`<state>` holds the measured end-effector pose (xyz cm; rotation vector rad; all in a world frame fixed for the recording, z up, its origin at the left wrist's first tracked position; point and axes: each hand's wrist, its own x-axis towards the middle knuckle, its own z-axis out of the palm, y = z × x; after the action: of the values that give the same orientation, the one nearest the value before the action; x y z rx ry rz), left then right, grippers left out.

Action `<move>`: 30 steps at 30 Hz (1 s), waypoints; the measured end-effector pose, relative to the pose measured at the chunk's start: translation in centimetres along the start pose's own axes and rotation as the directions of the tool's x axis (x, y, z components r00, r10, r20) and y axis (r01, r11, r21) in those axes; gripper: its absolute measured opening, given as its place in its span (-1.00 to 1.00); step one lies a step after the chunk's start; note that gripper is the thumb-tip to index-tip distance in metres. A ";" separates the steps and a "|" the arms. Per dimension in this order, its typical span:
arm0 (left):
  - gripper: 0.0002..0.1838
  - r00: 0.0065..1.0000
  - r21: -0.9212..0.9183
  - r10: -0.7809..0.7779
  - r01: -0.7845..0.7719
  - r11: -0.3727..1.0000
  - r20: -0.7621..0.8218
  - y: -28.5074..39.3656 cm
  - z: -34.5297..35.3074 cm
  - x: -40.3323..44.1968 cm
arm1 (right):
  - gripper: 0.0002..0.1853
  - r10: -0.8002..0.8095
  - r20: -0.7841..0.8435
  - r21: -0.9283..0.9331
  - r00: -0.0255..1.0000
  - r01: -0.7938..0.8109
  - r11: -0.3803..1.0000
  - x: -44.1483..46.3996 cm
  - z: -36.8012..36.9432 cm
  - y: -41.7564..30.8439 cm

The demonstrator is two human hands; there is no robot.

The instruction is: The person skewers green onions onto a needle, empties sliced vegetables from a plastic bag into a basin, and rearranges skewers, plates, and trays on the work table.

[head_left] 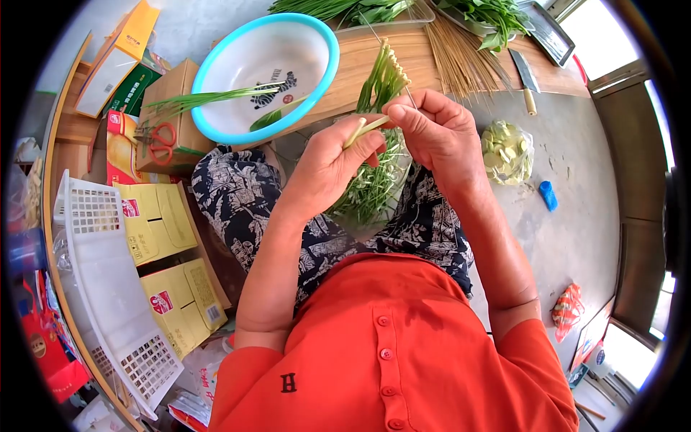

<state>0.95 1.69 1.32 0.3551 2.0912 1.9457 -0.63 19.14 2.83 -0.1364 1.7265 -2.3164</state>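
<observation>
1. Evidently, the left hand [330,160] pinches pale stems [365,132] between thumb and fingers, above the lap.
2. Right hand [440,133]: thumb and fingertips pressed together at the stem ends and the lower end of a thin skewer [411,96]; threaded greens [383,78] hang along it.
3. Basin [332,63] (blue rim) stands left of the skewer, long stalks over its edge.
4. Knife [523,68]: handle juts past the table [410,54] edge.
5. Floor [576,155] spreads right of the right forearm, with a bag of slices [507,153] near it.
</observation>
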 end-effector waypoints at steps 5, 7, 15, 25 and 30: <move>-0.62 0.966 -0.022 0.227 -0.232 0.973 -0.124 -0.2 0.4 0.0 | -0.87 -0.021 -0.053 0.019 0.998 0.022 1.000 0.1 0.1 -0.4; -0.64 0.936 0.066 0.303 -0.296 0.953 -0.177 -0.2 -0.7 -0.3 | -0.87 -0.038 -0.096 -0.006 0.995 0.038 0.999 0.1 -0.3 -0.6; -0.87 0.941 -0.099 0.215 -0.248 0.964 -0.261 0.6 1.2 0.7 | -0.84 -0.092 -0.023 -0.136 0.996 0.088 0.987 -0.1 0.4 0.1; -0.81 0.950 -0.539 -0.052 -0.129 0.832 -0.308 -0.2 -3.4 0.2 | -0.74 0.135 0.148 -0.406 0.980 -0.065 0.911 -4.0 -0.4 -2.4; -0.76 0.964 -0.579 -0.063 -0.103 0.809 -0.259 -0.2 -3.4 0.4 | -0.76 0.145 0.177 -0.455 0.973 -0.050 0.889 -4.4 -0.2 -2.6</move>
<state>-0.66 -1.36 1.34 -0.0237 1.4780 2.6409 3.19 21.10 5.57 -0.3506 2.0691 -1.7252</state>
